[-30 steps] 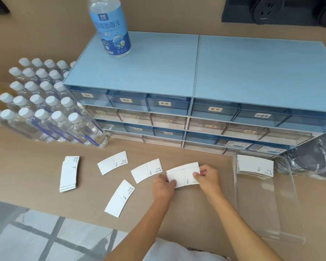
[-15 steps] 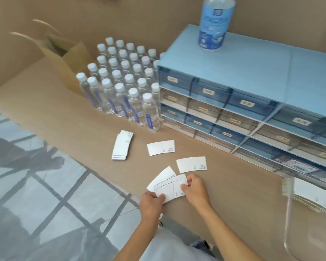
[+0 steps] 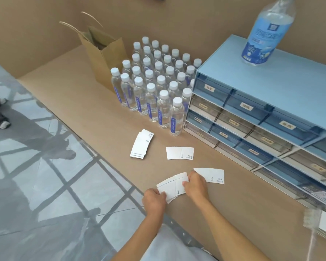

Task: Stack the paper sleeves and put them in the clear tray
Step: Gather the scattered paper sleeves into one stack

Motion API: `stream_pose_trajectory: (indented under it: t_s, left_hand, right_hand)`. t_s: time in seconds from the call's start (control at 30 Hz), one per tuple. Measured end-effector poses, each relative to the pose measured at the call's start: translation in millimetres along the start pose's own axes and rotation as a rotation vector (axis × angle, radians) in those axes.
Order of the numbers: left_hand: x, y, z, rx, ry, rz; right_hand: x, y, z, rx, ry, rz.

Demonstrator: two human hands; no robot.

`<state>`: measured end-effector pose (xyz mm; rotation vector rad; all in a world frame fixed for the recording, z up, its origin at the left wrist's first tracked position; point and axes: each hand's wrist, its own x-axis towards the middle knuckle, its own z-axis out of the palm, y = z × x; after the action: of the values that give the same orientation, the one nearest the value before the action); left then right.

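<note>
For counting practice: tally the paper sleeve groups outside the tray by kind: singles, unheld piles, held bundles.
Single sleeves: 2
Unheld pile: 1
Held bundle: 1, between left hand and right hand
Total: 4

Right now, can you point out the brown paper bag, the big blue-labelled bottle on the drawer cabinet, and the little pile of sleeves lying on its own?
brown paper bag (image 3: pixel 109 61), head view, its front face.
big blue-labelled bottle (image 3: pixel 260 46), head view, its label.
pile of sleeves (image 3: pixel 142 144), head view, middle of the top sleeve.
</note>
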<state>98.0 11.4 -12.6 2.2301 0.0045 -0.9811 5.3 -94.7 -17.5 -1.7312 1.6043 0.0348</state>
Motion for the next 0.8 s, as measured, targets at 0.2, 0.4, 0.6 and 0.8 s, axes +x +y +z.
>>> stream_pose_trajectory:
  t_s: [0.2,0.4,0.6,0.8]
  left_hand:
    - [4.3,1.9,1.7,-0.026,0.019,-0.040]
    - [8.3,12.0,3.6,-0.011,-0.001,0.024]
    - [6.7,34.9,24.0,0.094,-0.142,0.160]
    - [-3.6,54.7,58.5,0.150,-0.257,0.202]
  right_hand:
    - [3.1,1.2,-2.1,0.040,-0.011,0.018]
    - [3.5,9.8,-7.4,0.206,0.003,0.041]
    - [-4.1,38.0,-27.4,0.381,0.084,0.157]
    - [4.2,64.8,-49.6,0.450,0.196,0.254]
